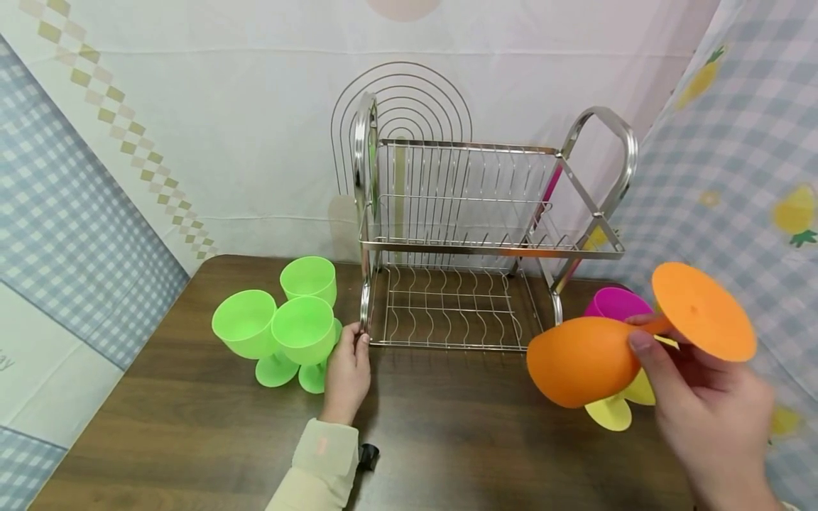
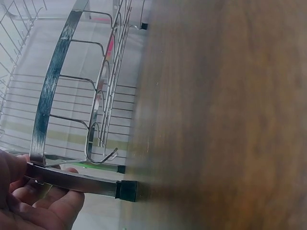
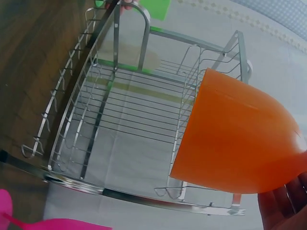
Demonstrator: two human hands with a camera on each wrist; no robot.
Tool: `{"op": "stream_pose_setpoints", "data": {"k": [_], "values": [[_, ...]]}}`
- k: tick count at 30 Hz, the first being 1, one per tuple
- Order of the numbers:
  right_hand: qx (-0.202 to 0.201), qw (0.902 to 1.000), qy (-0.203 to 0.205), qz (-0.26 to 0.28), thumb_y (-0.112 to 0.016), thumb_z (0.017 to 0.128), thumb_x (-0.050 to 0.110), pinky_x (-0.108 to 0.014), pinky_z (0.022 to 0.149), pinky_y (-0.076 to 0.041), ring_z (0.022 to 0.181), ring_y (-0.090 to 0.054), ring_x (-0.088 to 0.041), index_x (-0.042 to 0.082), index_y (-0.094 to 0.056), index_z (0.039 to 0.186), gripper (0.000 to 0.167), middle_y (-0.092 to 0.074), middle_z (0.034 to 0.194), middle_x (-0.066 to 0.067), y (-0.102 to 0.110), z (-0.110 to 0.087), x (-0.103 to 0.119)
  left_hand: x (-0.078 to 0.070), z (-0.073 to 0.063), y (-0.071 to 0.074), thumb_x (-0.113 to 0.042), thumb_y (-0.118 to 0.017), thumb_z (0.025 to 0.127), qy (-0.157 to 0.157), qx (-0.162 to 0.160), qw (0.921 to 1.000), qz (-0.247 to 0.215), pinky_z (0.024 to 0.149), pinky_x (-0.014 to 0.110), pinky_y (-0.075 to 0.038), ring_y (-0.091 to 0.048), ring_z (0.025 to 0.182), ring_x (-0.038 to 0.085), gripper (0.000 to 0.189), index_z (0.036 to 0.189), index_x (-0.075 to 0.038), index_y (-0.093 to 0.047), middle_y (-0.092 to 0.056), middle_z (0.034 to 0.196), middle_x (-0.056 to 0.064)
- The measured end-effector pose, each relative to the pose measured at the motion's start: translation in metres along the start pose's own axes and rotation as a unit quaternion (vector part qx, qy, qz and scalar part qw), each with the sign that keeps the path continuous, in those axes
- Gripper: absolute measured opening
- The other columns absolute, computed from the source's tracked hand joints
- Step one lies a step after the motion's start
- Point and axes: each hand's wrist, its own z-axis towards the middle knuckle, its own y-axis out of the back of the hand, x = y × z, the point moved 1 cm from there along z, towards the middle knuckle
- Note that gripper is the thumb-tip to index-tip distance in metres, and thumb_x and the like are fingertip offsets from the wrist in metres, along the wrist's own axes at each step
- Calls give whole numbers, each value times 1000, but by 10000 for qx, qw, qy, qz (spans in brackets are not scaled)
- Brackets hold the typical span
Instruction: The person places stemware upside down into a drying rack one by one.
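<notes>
My right hand [image 1: 712, 404] grips an orange plastic goblet [image 1: 584, 362] by its stem, in the air at the rack's front right. The goblet is tipped on its side, its bowl toward the left and its round base at the upper right. In the right wrist view the orange bowl [image 3: 240, 136] overlaps the rack. My left hand [image 1: 348, 372] holds the front left leg of a two-tier metal dish rack [image 1: 473, 248]; in the left wrist view its fingers [image 2: 67, 206] curl round that leg, above the black foot [image 2: 126, 190].
Several green goblets [image 1: 303, 330] stand left of the rack, close to my left hand. Behind the orange goblet, at the right, are a magenta goblet [image 1: 616, 304] and yellow goblets [image 1: 610, 414], partly hidden. The brown table [image 1: 460, 433] meets a patterned cloth [image 1: 268, 142] behind.
</notes>
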Motion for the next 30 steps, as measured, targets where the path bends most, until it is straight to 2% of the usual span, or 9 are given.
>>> {"op": "stream_pose_setpoints", "data": {"k": [4,5,7,10,11,14,17,23,30], "values": [[92,9970,137,-750,-68,81,-21,-14,78,-54,81,-64,-15,-25,-62,105,24,-71,94,-8,-2,8,5,-1,0,-1,-14,-50,106,63,49,10000,-1,83,47,-54,-64,95,29,21,123,-3,-58,-69,112,16],[138,9966,181,-796,-68,81,-21,-13,78,-54,81,-64,-15,-25,-62,105,24,-72,95,-8,-3,11,6,-1,0,-1,-14,-50,106,67,54,10000,-9,84,47,-55,-64,94,28,21,123,-4,-58,-69,112,16],[223,9972,255,-673,-68,81,-21,-14,79,-54,84,-65,-16,-26,-61,105,25,-72,96,-9,-3,15,6,-1,1,-1,-15,-50,106,76,64,9999,-17,83,46,-54,-64,93,28,21,123,-4,-58,-69,112,16],[319,9989,274,-196,-67,82,-22,-16,81,-55,86,-65,-19,-27,-59,106,26,-72,97,-13,-4,21,7,-1,1,-1,-15,-49,106,87,79,9999,-27,83,46,-54,-64,93,28,21,122,-4,-58,-69,111,15],[341,9987,289,-228,-67,82,-22,-16,81,-55,86,-65,-19,-27,-59,107,26,-72,96,-13,-3,22,8,-1,1,-1,-15,-49,107,84,87,9999,-15,83,46,-54,-64,92,28,21,122,-4,-58,-69,111,15],[336,9953,332,-846,-68,82,-20,-15,80,-54,84,-65,-16,-25,-62,107,26,-72,95,-8,-3,26,10,-1,1,-1,-15,-49,107,96,111,9999,9,82,45,-54,-64,92,27,21,123,-4,-58,-69,111,14],[388,9867,399,-1526,-70,83,-17,-12,78,-52,82,-64,-12,-21,-64,109,27,-72,95,-2,-3,29,13,-1,1,-1,-15,-49,107,130,120,9998,-18,83,46,-54,-64,95,28,21,123,-4,-58,-69,113,15],[522,9797,407,-1894,-73,82,-14,-10,78,-52,82,-66,-9,-16,-68,109,27,-72,97,0,-4,37,19,1,1,1,-15,-48,107,272,128,9995,-133,85,45,-54,-64,97,28,23,124,-4,-58,-68,115,16],[541,9703,289,-2340,-75,83,-10,-8,77,-51,82,-65,-6,-11,-71,104,22,-71,94,2,-2,45,23,0,0,1,-15,-48,107,275,134,9995,-5,78,43,-51,-60,86,26,23,125,-3,-57,-68,111,17]]}}
